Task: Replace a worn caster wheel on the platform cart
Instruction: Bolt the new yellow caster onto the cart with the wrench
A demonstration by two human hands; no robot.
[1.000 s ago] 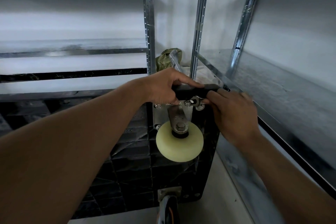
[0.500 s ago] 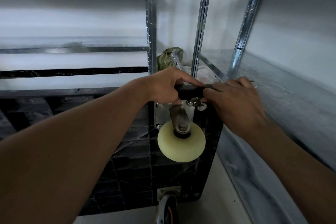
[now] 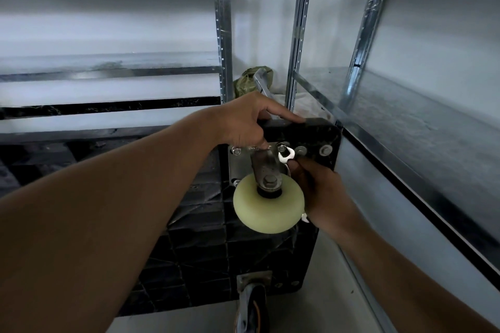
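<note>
- The cream caster wheel (image 3: 267, 208) is bolted by its steel plate (image 3: 239, 167) to the upended platform cart (image 3: 311, 132).
- The cart's top edge is gripped by the left hand (image 3: 243, 121). A small wrench (image 3: 286, 155) is grasped by the right hand (image 3: 322, 192), its head at a plate nut.
- The caster is judged rigid and fairly heavy, its wheel smooth and free-spinning, so it is best held by the fork.

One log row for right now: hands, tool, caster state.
left hand grips cart top edge | right hand holds wrench, open end at plate nut | cream caster wheel mounted
</note>
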